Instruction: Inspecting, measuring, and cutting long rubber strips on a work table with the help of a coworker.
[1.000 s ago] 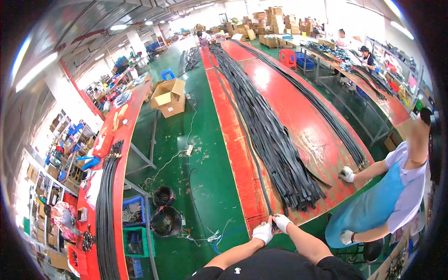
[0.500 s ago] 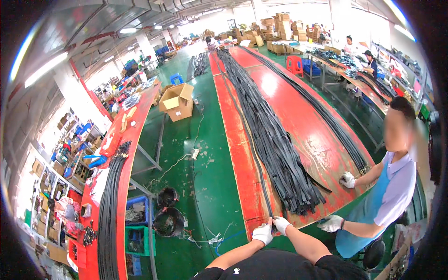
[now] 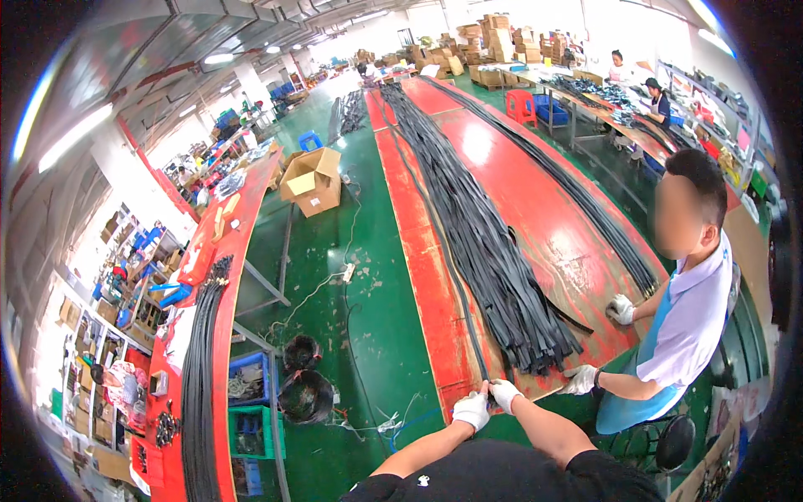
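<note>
At the near end of a long red table [image 3: 409, 243], my gloved left hand [image 3: 472, 409] and gloved right hand [image 3: 504, 394] are close together. Both are closed around the near end of a thin black strip [image 3: 469, 330] that runs far up the table's left side. My fingers hide the strip's tip. Just right of it lies a thick pile of flat black strips [image 3: 493, 259], its loose ends fanned out near my right hand.
A co-worker [image 3: 686, 293] in a blue apron stands at right, one gloved hand [image 3: 620, 309] on the table. A second bundle of black strips [image 3: 577, 197] lies along the right side. Black cables [image 3: 199, 376] cover a left bench. An open carton [image 3: 311, 181] and wires are on the floor.
My hands stay at the strip's end, with slight finger movement. The co-worker leans in to the left, and their nearer gloved hand has come up to the table's edge.
</note>
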